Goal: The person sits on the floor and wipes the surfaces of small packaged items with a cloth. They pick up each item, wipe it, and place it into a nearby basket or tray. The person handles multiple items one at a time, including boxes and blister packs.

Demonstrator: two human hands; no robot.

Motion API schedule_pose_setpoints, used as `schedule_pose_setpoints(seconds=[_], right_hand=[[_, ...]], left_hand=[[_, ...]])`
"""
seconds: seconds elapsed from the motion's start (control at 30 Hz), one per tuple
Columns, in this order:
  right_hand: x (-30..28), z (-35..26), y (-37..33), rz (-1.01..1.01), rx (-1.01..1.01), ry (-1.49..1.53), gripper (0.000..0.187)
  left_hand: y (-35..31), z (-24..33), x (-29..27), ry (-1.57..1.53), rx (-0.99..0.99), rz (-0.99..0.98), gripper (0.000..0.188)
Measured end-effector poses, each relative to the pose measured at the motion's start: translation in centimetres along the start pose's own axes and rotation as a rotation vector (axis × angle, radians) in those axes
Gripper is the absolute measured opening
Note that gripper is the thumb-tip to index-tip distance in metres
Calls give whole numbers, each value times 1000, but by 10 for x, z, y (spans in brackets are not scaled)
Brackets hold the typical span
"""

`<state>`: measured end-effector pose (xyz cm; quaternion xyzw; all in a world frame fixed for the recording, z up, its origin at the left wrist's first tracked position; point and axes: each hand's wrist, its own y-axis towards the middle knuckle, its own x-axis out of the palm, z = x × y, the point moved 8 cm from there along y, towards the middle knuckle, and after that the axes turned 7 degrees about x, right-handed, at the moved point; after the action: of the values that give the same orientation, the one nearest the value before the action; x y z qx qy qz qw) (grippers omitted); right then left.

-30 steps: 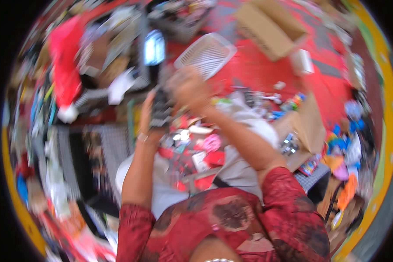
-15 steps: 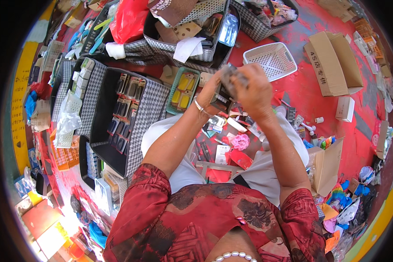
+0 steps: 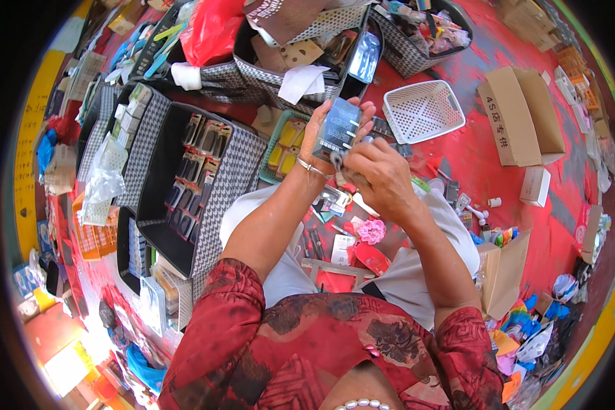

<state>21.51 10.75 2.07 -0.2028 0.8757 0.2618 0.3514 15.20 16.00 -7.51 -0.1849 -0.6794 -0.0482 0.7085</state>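
Observation:
A dark, flat rectangular package [image 3: 340, 125] with pale print rests across the palm of my left hand [image 3: 310, 141], whose fingers show along its far right edge. Just below it my right hand [image 3: 383, 176] is closed, its thumb and fingers pinched together near the package's lower corner. A small greyish piece [image 3: 337, 159] shows at those fingertips, but I cannot tell what it is. Past my right knuckles lies another dark, flat item [image 3: 398, 145], partly covered. Between my knees are a pink flower [image 3: 372, 231], a white card [image 3: 342, 249] and a red oval piece [image 3: 372, 259].
A white perforated basket [image 3: 424, 113] stands ahead on the right, beside an open cardboard box [image 3: 519, 116]. To the left, a black-lined houndstooth bin [image 3: 229, 198] holds several carded dark items. A green basket [image 3: 272, 156] with yellow packs sits nearer my left wrist.
Before, both hands were together around a dark box and a blurred item. Now the package lies face up in my left palm, and my right hand has come down and nearer.

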Motion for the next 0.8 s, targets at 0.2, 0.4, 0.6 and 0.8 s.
schedule_pose_setpoints(seconds=[0.2, 0.4, 0.6, 0.8], right_hand=[[-50, 81, -22, 313, 771, 603, 10], [-22, 7, 0, 270, 225, 56, 16], [-43, 58, -8, 520, 418, -45, 17], [-68, 91, -14, 705, 701, 347, 15]], left_hand=[[-3, 0, 21, 15, -6, -90, 47], [-3, -11, 12, 43, -5, -29, 47], [-3, -12, 16, 88, -6, -27, 48], [-6, -18, 12, 44, -115, -139, 53]])
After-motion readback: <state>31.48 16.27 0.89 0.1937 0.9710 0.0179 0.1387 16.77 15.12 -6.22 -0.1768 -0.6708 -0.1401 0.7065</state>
